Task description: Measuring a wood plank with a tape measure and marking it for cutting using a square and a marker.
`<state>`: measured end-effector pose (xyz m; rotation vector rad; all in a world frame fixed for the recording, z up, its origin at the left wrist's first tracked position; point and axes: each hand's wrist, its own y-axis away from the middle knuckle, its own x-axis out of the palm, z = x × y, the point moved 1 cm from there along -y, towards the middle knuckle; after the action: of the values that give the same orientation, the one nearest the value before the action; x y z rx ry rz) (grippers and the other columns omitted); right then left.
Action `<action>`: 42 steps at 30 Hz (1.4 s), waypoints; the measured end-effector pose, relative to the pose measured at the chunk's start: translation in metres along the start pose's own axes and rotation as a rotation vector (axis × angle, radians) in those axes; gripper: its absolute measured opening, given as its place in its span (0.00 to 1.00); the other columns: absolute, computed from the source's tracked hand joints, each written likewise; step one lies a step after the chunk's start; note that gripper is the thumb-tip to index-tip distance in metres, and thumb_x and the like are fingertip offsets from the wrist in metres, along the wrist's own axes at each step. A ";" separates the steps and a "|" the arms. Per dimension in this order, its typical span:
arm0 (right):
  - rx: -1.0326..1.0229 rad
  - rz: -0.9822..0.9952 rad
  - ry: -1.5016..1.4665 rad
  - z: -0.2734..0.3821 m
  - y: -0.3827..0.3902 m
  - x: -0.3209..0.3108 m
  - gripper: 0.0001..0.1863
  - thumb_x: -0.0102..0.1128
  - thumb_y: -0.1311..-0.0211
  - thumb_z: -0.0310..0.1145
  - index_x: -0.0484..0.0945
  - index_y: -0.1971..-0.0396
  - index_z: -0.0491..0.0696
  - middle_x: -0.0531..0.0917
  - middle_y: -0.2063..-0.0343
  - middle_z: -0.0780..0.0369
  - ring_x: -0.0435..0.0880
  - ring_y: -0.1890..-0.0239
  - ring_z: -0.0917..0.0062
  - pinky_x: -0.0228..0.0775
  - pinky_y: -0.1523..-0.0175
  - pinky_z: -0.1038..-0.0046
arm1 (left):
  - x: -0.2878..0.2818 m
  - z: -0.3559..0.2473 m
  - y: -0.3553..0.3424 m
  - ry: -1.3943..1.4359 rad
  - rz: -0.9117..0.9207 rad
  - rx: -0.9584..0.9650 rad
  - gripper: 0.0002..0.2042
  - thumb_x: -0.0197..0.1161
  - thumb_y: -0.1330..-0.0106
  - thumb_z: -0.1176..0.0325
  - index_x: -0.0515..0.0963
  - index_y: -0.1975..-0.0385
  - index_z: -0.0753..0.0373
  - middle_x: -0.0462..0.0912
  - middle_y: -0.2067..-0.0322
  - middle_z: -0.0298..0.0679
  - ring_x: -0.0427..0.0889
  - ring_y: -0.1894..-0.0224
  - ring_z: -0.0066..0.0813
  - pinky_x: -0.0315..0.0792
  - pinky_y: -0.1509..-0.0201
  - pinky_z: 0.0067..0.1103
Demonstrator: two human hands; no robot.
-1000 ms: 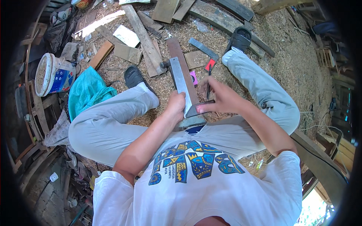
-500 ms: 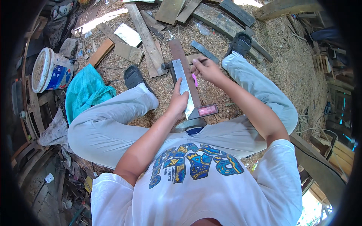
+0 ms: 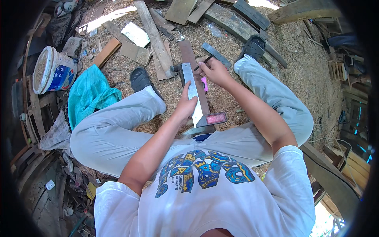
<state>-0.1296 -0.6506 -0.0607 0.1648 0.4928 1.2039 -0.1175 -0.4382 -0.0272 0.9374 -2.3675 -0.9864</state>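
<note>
A long brown wooden board (image 3: 187, 50) lies lengthwise between my legs. On top of it rests a try square, its silver blade (image 3: 187, 74) running along the board and its stock (image 3: 215, 118) with a reddish inlay at the end nearest my body. My left hand (image 3: 187, 106) is closed over the blade, thumb stretched along it, pressing it to the wood. In my right hand (image 3: 215, 72) a thin dark pencil (image 3: 204, 61) is pinched, held tilted beside the far part of the blade. Below that hand a pink object (image 3: 204, 84) shows at the board's right edge.
Wood offcuts (image 3: 153, 37) lie scattered across the shavings-covered ground ahead. A grey-blue block (image 3: 216, 54) sits beyond my right hand. On the left stand a white bucket (image 3: 49, 71) and a turquoise sack (image 3: 90, 93). A dark round-ended piece (image 3: 174, 68) juts from the board's left side.
My right hand has shifted slightly and tilted the pencil, which now shows more clearly. The left hand stays on the square, whose stock end has moved slightly toward my body.
</note>
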 end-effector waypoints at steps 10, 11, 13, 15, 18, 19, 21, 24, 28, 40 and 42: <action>-0.081 0.039 0.127 -0.007 -0.003 0.007 0.13 0.59 0.22 0.36 0.84 0.55 0.40 0.92 0.68 0.58 0.91 0.67 0.75 0.82 0.59 0.70 | -0.002 0.004 -0.003 -0.003 0.010 0.013 0.41 0.52 0.31 0.78 0.51 0.17 0.48 0.78 0.40 0.48 0.82 0.59 0.29 0.79 0.57 0.26; -0.085 0.051 0.138 -0.007 -0.003 0.008 0.12 0.59 0.21 0.34 0.82 0.51 0.40 0.92 0.68 0.59 0.90 0.68 0.78 0.82 0.60 0.72 | -0.002 0.003 -0.003 -0.003 0.009 0.013 0.41 0.52 0.31 0.78 0.51 0.17 0.48 0.78 0.40 0.48 0.82 0.59 0.29 0.79 0.57 0.26; -0.071 0.046 0.162 -0.006 -0.003 0.007 0.13 0.60 0.22 0.37 0.84 0.55 0.41 0.92 0.68 0.58 0.91 0.67 0.74 0.82 0.58 0.69 | -0.002 0.002 -0.002 -0.007 0.012 0.005 0.41 0.52 0.31 0.79 0.51 0.17 0.48 0.79 0.41 0.48 0.82 0.60 0.28 0.79 0.58 0.26; -0.056 0.042 0.186 -0.003 -0.001 0.008 0.15 0.60 0.24 0.39 0.86 0.60 0.42 0.93 0.68 0.58 0.93 0.66 0.69 0.83 0.57 0.66 | -0.001 0.001 -0.001 0.015 0.006 0.002 0.41 0.52 0.32 0.79 0.51 0.17 0.48 0.79 0.41 0.48 0.82 0.60 0.28 0.79 0.58 0.26; -0.037 0.037 0.193 -0.002 0.000 0.009 0.16 0.60 0.24 0.40 0.86 0.61 0.42 0.92 0.68 0.58 0.93 0.66 0.68 0.83 0.56 0.66 | -0.001 0.001 0.000 0.038 0.003 0.011 0.41 0.52 0.32 0.79 0.51 0.17 0.48 0.79 0.42 0.47 0.82 0.61 0.28 0.79 0.59 0.27; -0.039 0.036 0.175 -0.002 0.000 0.010 0.16 0.60 0.24 0.40 0.87 0.61 0.42 0.92 0.68 0.58 0.93 0.66 0.68 0.83 0.56 0.65 | -0.001 0.002 0.000 0.040 0.001 0.021 0.41 0.51 0.32 0.79 0.51 0.17 0.48 0.79 0.42 0.47 0.82 0.62 0.28 0.79 0.60 0.27; -0.042 0.035 0.157 -0.003 0.000 0.010 0.15 0.60 0.24 0.40 0.87 0.61 0.42 0.92 0.68 0.58 0.93 0.66 0.68 0.83 0.56 0.65 | -0.003 0.006 -0.003 0.028 0.003 0.021 0.41 0.51 0.32 0.79 0.50 0.17 0.48 0.79 0.43 0.47 0.82 0.62 0.28 0.79 0.60 0.27; -0.057 0.055 0.193 -0.001 -0.001 0.011 0.15 0.60 0.24 0.39 0.86 0.59 0.42 0.92 0.68 0.57 0.93 0.66 0.68 0.83 0.56 0.65 | -0.004 0.011 -0.006 0.010 -0.004 0.014 0.41 0.53 0.31 0.77 0.50 0.17 0.47 0.80 0.42 0.47 0.82 0.61 0.29 0.78 0.60 0.26; -0.082 0.056 0.155 -0.005 -0.003 0.010 0.13 0.59 0.23 0.38 0.83 0.57 0.42 0.92 0.68 0.57 0.93 0.66 0.68 0.83 0.57 0.66 | -0.004 0.006 -0.004 -0.023 0.012 -0.041 0.41 0.54 0.29 0.75 0.50 0.16 0.45 0.81 0.41 0.48 0.83 0.58 0.30 0.77 0.58 0.25; -0.076 0.036 0.219 -0.005 -0.013 0.015 0.17 0.58 0.23 0.40 0.87 0.63 0.42 0.92 0.69 0.55 0.92 0.66 0.63 0.82 0.56 0.62 | -0.008 0.005 -0.001 -0.042 0.018 -0.024 0.40 0.54 0.29 0.74 0.51 0.16 0.45 0.78 0.36 0.50 0.83 0.55 0.31 0.77 0.56 0.26; -0.071 0.040 0.206 -0.006 -0.013 0.015 0.17 0.58 0.23 0.40 0.87 0.63 0.42 0.92 0.68 0.54 0.92 0.66 0.63 0.82 0.56 0.62 | -0.008 0.005 -0.001 -0.049 0.017 -0.018 0.40 0.54 0.29 0.74 0.51 0.16 0.45 0.77 0.34 0.51 0.83 0.55 0.31 0.77 0.57 0.25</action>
<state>-0.1172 -0.6425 -0.0755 -0.0109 0.6274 1.2826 -0.1144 -0.4306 -0.0320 0.8940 -2.3987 -1.0340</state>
